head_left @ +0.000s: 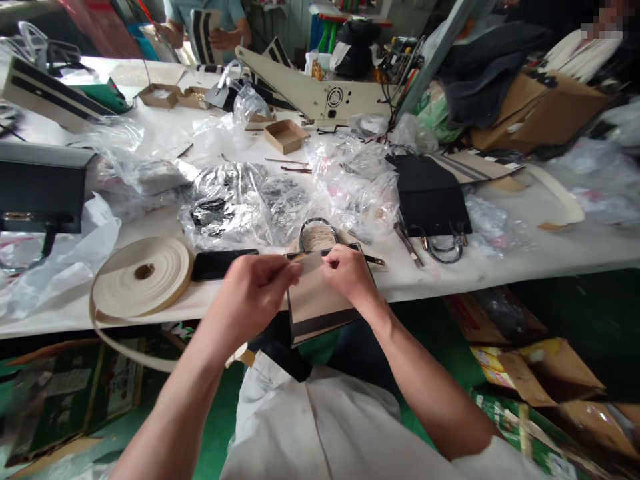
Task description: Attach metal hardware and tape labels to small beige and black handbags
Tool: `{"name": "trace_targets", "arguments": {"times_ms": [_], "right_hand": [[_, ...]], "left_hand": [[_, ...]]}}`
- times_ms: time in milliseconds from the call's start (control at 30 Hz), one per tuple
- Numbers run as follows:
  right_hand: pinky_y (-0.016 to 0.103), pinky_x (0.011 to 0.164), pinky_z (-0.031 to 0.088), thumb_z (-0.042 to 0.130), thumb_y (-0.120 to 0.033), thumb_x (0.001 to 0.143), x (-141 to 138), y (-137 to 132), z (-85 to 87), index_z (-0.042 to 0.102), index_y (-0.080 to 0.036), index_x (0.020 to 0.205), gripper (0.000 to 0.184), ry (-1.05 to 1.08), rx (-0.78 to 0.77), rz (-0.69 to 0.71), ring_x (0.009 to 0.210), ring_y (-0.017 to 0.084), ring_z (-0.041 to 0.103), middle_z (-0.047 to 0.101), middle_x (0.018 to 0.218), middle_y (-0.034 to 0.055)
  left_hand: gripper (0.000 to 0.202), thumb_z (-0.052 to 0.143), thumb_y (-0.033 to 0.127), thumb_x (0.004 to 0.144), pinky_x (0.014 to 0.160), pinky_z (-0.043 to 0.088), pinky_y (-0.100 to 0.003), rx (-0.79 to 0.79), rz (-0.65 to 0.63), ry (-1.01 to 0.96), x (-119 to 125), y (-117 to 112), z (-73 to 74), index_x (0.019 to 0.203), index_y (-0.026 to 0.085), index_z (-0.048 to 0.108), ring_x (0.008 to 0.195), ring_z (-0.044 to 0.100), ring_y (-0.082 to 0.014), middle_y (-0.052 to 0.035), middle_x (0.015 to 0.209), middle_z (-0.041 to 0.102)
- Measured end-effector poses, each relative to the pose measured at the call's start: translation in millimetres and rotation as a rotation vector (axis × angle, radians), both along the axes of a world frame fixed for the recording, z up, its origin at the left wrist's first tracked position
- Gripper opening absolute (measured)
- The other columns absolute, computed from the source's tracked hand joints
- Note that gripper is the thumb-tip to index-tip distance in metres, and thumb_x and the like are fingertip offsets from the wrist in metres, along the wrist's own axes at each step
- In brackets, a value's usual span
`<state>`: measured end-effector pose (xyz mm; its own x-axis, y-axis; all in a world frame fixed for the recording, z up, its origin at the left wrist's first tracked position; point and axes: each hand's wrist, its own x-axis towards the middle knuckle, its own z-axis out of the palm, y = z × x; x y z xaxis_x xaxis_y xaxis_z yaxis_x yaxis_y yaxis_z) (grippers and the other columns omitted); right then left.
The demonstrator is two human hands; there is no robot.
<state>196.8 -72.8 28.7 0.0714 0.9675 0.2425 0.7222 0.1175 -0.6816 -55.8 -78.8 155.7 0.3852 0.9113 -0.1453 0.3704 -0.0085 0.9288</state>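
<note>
A beige handbag (320, 300) with dark edging and a dark band leans at the table's front edge, just below my hands. Its dark looped handle (318, 222) sticks up behind it. Over the bag's upper part, my left hand (263, 287) is closed in a pinch. A short way to the right, my right hand (349, 272) is also pinched, thumb against curled fingers. A thin, pale sliver seems to run between both sets of fingertips, too small and blurred to name. Beside my left hand lies a black phone (220, 265).
A roll of beige strip (143, 277) sits at left, its tail hanging off the table. Crumpled clear plastic (235, 200) covers the middle. A black bag (433, 193) lies at right, near a cream machine (325, 93). Across the table, a person holds a striped panel (205, 37).
</note>
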Motion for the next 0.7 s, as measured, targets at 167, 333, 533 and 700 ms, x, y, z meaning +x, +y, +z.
{"name": "trace_targets", "arguments": {"times_ms": [167, 333, 533, 700], "right_hand": [[0.031, 0.064, 0.054, 0.075, -0.050, 0.103, 10, -17, 16.8, 0.091, -0.022, 0.108, 0.033, 0.409, -0.082, -0.027, 0.064, 0.015, 0.064, 0.084, 0.104, 0.0072], [0.031, 0.063, 0.056, 0.088, -0.060, 0.094, 2, -35, 54.1, 0.085, -0.026, 0.136, 0.054, 0.485, -0.307, 0.198, 0.073, 0.016, 0.065, 0.083, 0.129, 0.0098], [0.036, 0.075, 0.060, 0.080, -0.048, 0.103, -21, -39, 56.6, 0.088, -0.024, 0.094, 0.027, 0.321, -0.100, 0.188, 0.090, 0.025, 0.076, 0.085, 0.107, 0.0087], [0.037, 0.084, 0.059, 0.065, -0.035, 0.111, -36, -21, 41.9, 0.085, -0.024, 0.095, 0.028, 0.033, -0.004, 0.311, 0.094, 0.025, 0.077, 0.083, 0.104, 0.0089]], "left_hand": [[0.047, 0.071, 0.067, 0.101, 0.046, 0.044, -0.024, -0.129, 0.233, -0.141, -33, -45, 2.6, 0.098, 0.020, 0.077, 0.049, 0.057, -0.0152, 0.0011, 0.059, 0.061], [0.043, 0.070, 0.058, 0.102, 0.058, 0.061, -0.030, -0.297, 0.173, -0.260, 2, -50, -54.5, 0.089, 0.017, 0.071, 0.059, 0.074, -0.0200, -0.0087, 0.077, 0.080], [0.042, 0.068, 0.052, 0.105, 0.053, 0.053, -0.026, -0.299, 0.183, -0.213, 16, -62, -70.7, 0.078, 0.019, 0.067, 0.056, 0.074, -0.0197, -0.0088, 0.075, 0.081], [0.058, 0.064, 0.068, 0.106, 0.044, 0.044, -0.025, -0.329, 0.277, -0.163, 26, -80, -92.2, 0.070, 0.023, 0.055, 0.042, 0.063, -0.0178, -0.0049, 0.056, 0.071]]}}
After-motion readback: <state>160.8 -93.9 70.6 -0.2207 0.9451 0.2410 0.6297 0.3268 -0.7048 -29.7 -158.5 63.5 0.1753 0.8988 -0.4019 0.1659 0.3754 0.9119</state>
